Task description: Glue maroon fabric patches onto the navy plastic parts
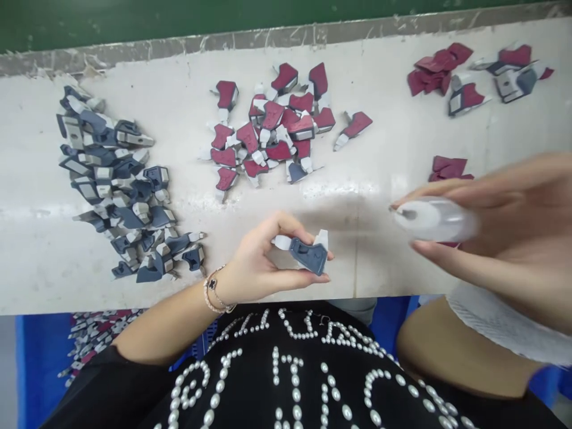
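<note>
My left hand [272, 256] is closed on a small grey-and-white plastic part [309, 255], its dark grey face turned up, above the front of the table. Farther right, my right hand [500, 232] grips a white squeeze bottle [435, 219] lying on its side in the fingers, its narrow tip pointing left. Motion smears this hand and the bottle. Just behind the bottle, a small stack of maroon pieces [449, 167] is partly covered by the right hand.
A heap of grey-and-white parts [129, 185] lies on the left of the white table [379, 77]. Parts with maroon faces [272, 116] cluster in the middle. Loose maroon pieces [435, 68] and several assembled parts [513, 74] sit back right. A blue bin [40, 369] of parts stands below.
</note>
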### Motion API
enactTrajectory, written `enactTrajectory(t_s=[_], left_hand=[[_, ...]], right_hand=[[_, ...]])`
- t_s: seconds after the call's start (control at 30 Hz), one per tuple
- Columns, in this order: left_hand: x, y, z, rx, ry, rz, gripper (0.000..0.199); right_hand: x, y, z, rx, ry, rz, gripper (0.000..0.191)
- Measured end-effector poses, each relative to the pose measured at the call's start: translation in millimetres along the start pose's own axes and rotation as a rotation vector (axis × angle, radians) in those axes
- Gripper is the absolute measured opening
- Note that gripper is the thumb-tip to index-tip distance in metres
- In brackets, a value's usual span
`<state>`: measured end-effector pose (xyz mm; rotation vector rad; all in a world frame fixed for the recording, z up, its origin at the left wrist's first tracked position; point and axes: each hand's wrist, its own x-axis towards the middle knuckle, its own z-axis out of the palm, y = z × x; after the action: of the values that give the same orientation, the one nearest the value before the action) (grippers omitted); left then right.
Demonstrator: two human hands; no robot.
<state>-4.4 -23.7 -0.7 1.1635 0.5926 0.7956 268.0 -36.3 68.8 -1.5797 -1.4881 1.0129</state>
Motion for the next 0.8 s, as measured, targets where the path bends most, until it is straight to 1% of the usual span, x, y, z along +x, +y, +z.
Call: enactTrajectory(t_s=[0.07,0.2,0.27,0.3,0.37,0.4,0.43,0.5,0.53,0.6,0.63,0.7,0.73,0.8], left_hand=[[0,-1,-0.5,0.029,0.011,-0.016,0.045],[0,0,-0.9,0.117,0.057,-0.068,0.038],[1,2,-0.9,0.190,0.099,-0.098,0.035],[1,3,-0.9,0.229,0.114,-0.108,0.033],[3,6,-0.3,0.277,0.114,-0.114,0.031],[3,7,0.2,0.284,0.101,-0.108,0.030],[4,8,0.8,0.285,0.085,-0.106,0.029],[5,8,2.2,0.284,0.063,-0.099,0.028],[5,8,2.8,0.287,0.057,-0.094,0.027],[6,7,3.7,0.297,0.047,-0.077,0.026],[6,6,3.8,0.299,0.041,-0.062,0.026],[6,5,3.7,0.301,0.029,-0.035,0.027],[6,4,3.4,0.302,0.026,-0.031,0.027],[5,3,2.7,0.303,0.033,-0.039,0.027]], right_hand=[[9,2,18,0.062,-0.073,-0.028,0.037],[26,13,51,-0.084,-0.154,-0.056,0.029],[30,19,58,-0.128,-0.211,-0.045,0.029],[30,21,57,-0.149,-0.237,-0.038,0.034],[27,27,46,-0.202,-0.247,-0.011,0.045],[25,30,36,-0.241,-0.214,0.013,0.048],[23,35,24,-0.288,-0.155,0.047,0.047],[22,46,-2,-0.401,0.030,0.141,0.032],[23,53,-15,-0.455,0.117,0.193,0.029],[28,65,-33,-0.524,0.192,0.275,0.022],[32,70,-39,-0.540,0.191,0.305,0.017],[39,74,-42,-0.535,0.151,0.344,0.007],[41,75,-42,-0.519,0.130,0.359,0.005],[42,73,-40,-0.477,0.102,0.392,0.009]])
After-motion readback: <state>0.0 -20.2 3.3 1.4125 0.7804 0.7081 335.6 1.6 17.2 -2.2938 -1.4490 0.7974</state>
